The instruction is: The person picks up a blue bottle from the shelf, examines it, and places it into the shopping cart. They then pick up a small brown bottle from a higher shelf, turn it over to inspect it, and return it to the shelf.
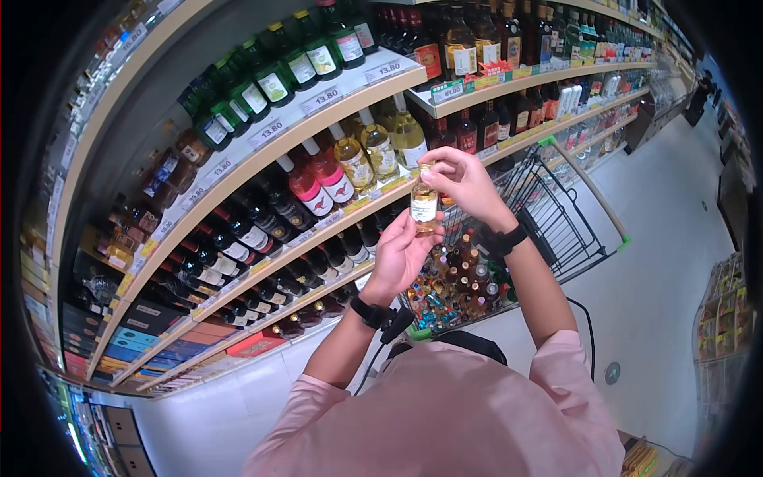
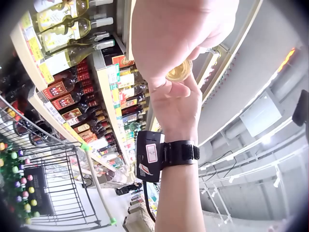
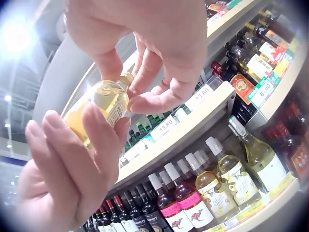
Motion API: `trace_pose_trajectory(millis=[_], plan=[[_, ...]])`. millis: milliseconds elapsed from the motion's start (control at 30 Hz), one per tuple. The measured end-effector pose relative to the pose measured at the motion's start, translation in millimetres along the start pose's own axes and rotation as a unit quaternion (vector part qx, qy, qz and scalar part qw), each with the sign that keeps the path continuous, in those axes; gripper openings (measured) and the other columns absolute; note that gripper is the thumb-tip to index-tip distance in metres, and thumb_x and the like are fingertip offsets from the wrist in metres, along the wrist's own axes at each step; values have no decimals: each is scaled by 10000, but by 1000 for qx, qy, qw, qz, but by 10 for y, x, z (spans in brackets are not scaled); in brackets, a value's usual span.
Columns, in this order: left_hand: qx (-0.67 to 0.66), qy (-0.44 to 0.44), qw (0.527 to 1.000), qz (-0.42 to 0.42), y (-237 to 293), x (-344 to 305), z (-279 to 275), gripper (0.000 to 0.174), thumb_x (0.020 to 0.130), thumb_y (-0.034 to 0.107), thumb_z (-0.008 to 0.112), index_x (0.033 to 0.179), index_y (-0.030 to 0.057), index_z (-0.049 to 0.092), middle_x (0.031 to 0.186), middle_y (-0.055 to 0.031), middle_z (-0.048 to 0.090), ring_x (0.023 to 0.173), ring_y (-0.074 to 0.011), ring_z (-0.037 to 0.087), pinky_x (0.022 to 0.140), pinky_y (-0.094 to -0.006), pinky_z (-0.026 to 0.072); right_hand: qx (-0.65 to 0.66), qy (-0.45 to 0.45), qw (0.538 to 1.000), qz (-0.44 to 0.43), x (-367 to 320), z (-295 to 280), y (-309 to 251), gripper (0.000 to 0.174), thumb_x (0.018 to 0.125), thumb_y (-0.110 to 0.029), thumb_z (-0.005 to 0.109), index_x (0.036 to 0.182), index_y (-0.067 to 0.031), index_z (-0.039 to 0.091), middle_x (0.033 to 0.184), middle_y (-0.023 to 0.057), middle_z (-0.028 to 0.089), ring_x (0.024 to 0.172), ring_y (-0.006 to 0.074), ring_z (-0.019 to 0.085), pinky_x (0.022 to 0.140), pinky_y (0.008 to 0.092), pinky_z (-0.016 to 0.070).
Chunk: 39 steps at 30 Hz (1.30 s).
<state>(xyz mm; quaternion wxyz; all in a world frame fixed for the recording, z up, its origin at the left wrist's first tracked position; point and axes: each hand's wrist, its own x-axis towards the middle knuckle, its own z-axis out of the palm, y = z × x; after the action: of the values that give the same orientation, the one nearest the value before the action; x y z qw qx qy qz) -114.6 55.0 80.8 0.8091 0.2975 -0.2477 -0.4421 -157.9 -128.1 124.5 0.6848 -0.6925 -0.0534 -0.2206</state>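
Note:
A small clear bottle (image 1: 424, 208) of pale yellow liquid with a white label is held upright in front of the chest. The left hand (image 1: 403, 256) grips its lower part, fingers curled round the glass. At the top, the right hand (image 1: 458, 184) pinches the gold cap between thumb and fingers. In the right wrist view the bottle (image 3: 99, 108) lies between the left hand's fingers (image 3: 57, 142) and the right hand (image 3: 145, 53). The left wrist view shows the round gold bottle end (image 2: 179, 71) partly covered by the left hand (image 2: 186, 34).
Curved shelves (image 1: 334, 107) of bottles with price tags stand ahead and to the left. A wire cart (image 1: 568, 211) stands just beyond the hands, with many small bottles (image 1: 469, 274) in a bin or basket below. A pale floor (image 1: 660, 278) runs along the right.

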Motion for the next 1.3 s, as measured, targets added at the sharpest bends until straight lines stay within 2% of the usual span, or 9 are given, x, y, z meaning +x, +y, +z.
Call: trace_pose_trajectory(millis=[100, 233, 400, 700, 933, 1033, 1133, 1233, 1300], plan=[[51, 8, 998, 32, 2, -15, 21, 401, 1041, 192, 396, 1378, -25, 380, 1249, -190, 567, 1052, -231, 603, 923, -338, 504, -6, 3, 999, -41, 33, 64, -55, 255, 904, -81, 644, 1142, 5, 611, 880, 47, 682, 864, 92, 644, 768, 254, 517], [120, 33, 990, 69, 37, -35, 60, 399, 988, 93, 519, 1346, -38, 402, 1257, -185, 566, 1107, -244, 608, 968, -354, 494, 37, -29, 998, -36, 55, 94, -114, 245, 936, -70, 605, 1161, 25, 589, 1038, 80, 663, 964, 142, 657, 852, 279, 519], [186, 123, 959, 174, -28, 39, -30, 495, 876, -60, 634, 1304, -57, 385, 1220, -181, 568, 1068, -263, 636, 951, -353, 537, -3, 4, 999, -49, 139, 159, 17, 237, 923, -43, 614, 1149, 26, 598, 990, 61, 671, 934, 116, 654, 826, 261, 515], [138, 116, 966, 184, 30, -9, 42, 355, 1035, 159, 424, 1339, -16, 370, 1131, -240, 604, 984, -286, 662, 846, -356, 561, -1, 26, 999, -19, 176, 231, -99, 255, 916, -55, 633, 1156, 28, 603, 1002, 55, 658, 914, 74, 609, 815, 236, 502], [-9, 36, 997, 68, 114, -30, 35, 460, 1065, 341, 282, 1337, -10, 401, 1082, -215, 621, 871, -226, 630, 812, -347, 528, 8, 12, 999, -37, 216, 256, -175, 216, 882, -72, 680, 1070, 13, 614, 962, 57, 673, 859, 79, 625, 758, 247, 509], [-38, 36, 998, 43, 97, -10, -37, 515, 1059, 396, 269, 1343, -11, 406, 1039, -185, 626, 860, -230, 627, 812, -357, 527, -38, 6, 999, -29, 204, 278, -271, 228, 906, -71, 653, 1109, 7, 581, 932, 47, 675, 885, 83, 633, 774, 230, 501], [-226, -73, 971, -37, 101, -2, -125, 534, 1051, 420, 285, 1341, -9, 416, 1017, -154, 624, 846, -226, 624, 827, -364, 521, 0, -5, 999, -44, 241, 300, -257, 227, 913, -81, 646, 1111, 8, 580, 923, 55, 682, 866, 87, 638, 778, 238, 504], [-232, -141, 962, -38, 74, 15, -118, 547, 1047, 433, 288, 1348, -7, 411, 1065, -151, 619, 896, -226, 627, 855, -367, 514, 67, -11, 997, -42, 230, 326, -230, 218, 906, -88, 645, 1093, 11, 589, 895, 60, 686, 826, 85, 635, 759, 243, 510], [-136, -26, 990, -19, 139, -18, 90, 507, 1046, 391, 334, 1350, -9, 408, 1097, -156, 611, 949, -232, 626, 880, -374, 509, 69, 14, 997, -42, 236, 333, -224, 220, 885, -105, 663, 1060, 15, 603, 859, 54, 686, 752, 72, 622, 710, 244, 517]])
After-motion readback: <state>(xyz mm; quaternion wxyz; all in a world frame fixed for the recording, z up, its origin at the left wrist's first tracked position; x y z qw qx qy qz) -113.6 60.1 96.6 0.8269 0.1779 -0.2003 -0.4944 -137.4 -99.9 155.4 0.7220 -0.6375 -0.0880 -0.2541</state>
